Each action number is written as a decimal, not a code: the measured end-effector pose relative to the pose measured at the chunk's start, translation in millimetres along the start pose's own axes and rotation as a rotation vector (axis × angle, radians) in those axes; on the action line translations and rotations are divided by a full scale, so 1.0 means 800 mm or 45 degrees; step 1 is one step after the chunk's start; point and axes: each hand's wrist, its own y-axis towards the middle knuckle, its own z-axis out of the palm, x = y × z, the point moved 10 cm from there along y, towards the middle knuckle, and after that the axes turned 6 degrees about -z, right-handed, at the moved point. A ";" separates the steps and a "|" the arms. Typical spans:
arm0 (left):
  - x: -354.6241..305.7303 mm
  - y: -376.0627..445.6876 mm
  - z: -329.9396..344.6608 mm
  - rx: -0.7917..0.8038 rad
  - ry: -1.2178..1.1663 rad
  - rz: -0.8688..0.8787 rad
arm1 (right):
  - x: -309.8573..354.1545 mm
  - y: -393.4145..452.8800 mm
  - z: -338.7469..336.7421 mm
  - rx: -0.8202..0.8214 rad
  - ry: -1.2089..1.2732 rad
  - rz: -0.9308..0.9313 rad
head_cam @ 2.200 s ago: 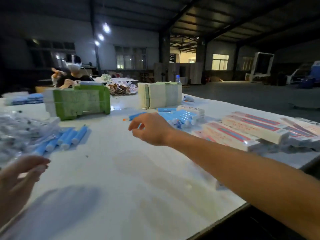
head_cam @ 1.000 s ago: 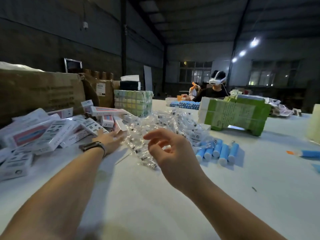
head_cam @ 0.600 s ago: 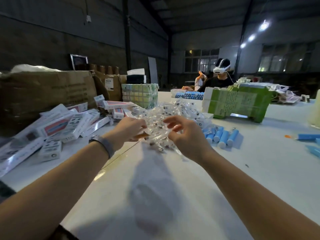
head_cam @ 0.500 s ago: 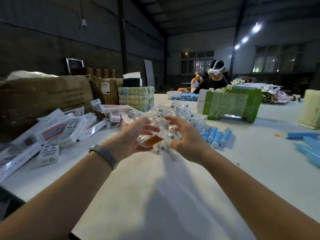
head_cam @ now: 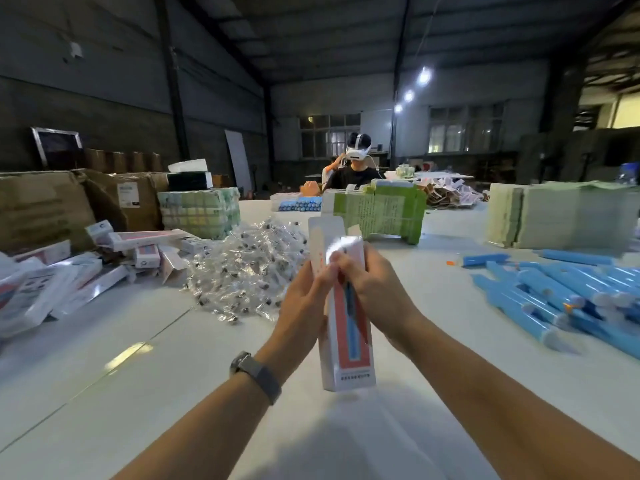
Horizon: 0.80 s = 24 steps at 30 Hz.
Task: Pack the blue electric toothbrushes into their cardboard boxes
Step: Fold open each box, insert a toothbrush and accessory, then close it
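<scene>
Holding the cardboard box [head_cam: 348, 327] upright between both hands, you have it lifted clear of the worktop [head_cam: 433, 393], above its near middle. Your left hand [head_cam: 304, 306] wraps the box's left edge about halfway up, fingers curled round it; your right hand [head_cam: 374, 289] grips the upper right side, fingertips working at the open mouth, where the top flap [head_cam: 323, 233] stands up. Whether anything is already inside, you cannot tell from this view.

Treat the box as light, thin card: stiff along its length but easily crushed across the faces, so hold it by the long edges and corners, not by squeezing the printed front. Its glossy skin may slide in a loose grip.

Out to your right, toward the right edge of the worktop, lie the blue electric toothbrushes [head_cam: 554, 299] in a loose heap. They look like smooth, rigid plastic cylinders, probably heavier than the box and inclined to roll; take one round the middle of the handle.

Left of your hands sits a pile of clear plastic packets [head_cam: 242, 275], and further toward the left edge, a scatter of more boxes [head_cam: 69, 282].
</scene>
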 end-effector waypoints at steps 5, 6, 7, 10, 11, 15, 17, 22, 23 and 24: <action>0.033 -0.006 0.002 0.071 -0.229 -0.026 | -0.023 -0.010 0.023 0.099 0.081 0.043; 0.036 -0.005 -0.005 0.060 -0.236 -0.031 | -0.020 -0.010 0.034 0.160 0.078 0.013; 0.038 -0.004 -0.010 0.054 -0.257 -0.035 | -0.016 -0.009 0.046 0.215 0.046 -0.026; 0.042 -0.004 -0.016 0.067 -0.390 -0.069 | -0.014 -0.004 0.067 0.281 -0.124 -0.066; 0.041 -0.004 -0.015 0.073 -0.405 -0.069 | -0.017 -0.003 0.068 0.279 -0.203 -0.054; 0.020 -0.004 -0.022 0.005 -0.252 0.088 | -0.005 -0.002 0.060 0.254 -0.286 -0.141; 0.004 -0.005 -0.031 -0.064 -0.103 0.209 | 0.007 0.008 0.048 0.174 -0.196 -0.236; 0.007 -0.005 -0.062 -0.295 -0.004 0.213 | -0.068 0.061 0.003 -0.047 -0.373 -0.002; 0.007 -0.005 -0.066 -0.327 -0.007 0.223 | -0.091 0.072 -0.001 -0.006 -0.518 0.066; 0.005 -0.005 -0.068 -0.343 -0.005 0.239 | -0.114 0.082 -0.001 0.079 -0.705 0.140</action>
